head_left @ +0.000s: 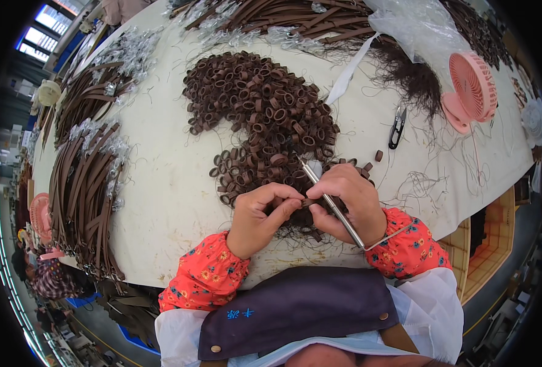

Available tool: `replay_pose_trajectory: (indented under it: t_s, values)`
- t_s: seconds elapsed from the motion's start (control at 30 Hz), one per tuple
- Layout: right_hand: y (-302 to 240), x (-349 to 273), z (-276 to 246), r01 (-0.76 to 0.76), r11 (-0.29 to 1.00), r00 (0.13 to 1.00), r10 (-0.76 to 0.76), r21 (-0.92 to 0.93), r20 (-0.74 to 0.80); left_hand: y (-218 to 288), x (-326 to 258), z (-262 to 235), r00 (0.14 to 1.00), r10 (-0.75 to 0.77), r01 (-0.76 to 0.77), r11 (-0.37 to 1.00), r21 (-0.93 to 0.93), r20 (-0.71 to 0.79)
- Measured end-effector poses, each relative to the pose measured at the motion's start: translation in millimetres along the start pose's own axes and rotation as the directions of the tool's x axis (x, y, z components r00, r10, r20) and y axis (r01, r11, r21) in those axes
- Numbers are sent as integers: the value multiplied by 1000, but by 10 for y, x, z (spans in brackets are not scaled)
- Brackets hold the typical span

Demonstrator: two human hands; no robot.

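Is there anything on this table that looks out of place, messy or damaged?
Nothing looks damaged. Loose thread scraps lie scattered over the table at the right, near the snips, and a few brown loops sit apart from the big pile. Both hands, left and right, hold one small loop with a metal tool.

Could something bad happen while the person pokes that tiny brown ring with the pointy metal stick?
Maybe. The right hand holds the thin metal tool very close to the left hand, which pinches a small brown piece, so a slip might prick the fingers. The heap of brown loops sits just beyond the hands, and a bump could scatter some. The black snips lie loose nearby.
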State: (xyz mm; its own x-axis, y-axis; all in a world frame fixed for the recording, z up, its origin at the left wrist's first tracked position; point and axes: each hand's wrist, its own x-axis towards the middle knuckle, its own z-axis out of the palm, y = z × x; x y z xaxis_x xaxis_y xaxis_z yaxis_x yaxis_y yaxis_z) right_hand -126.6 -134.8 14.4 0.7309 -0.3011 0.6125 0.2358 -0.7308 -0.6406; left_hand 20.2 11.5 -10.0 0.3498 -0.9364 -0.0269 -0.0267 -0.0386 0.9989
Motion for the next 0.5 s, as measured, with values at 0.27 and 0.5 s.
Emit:
replay_pose_trajectory:
  t_s: [0.27,0.5]
  values:
    - [11,12,3,21,999,997,-19,-25,74,2,-4,30,998,-41,50,965,-257,40]
    - [-38,-63,-92,-404,780,913,377,478,157,32,-9,41,1000,-7,2,985,-175,-28]
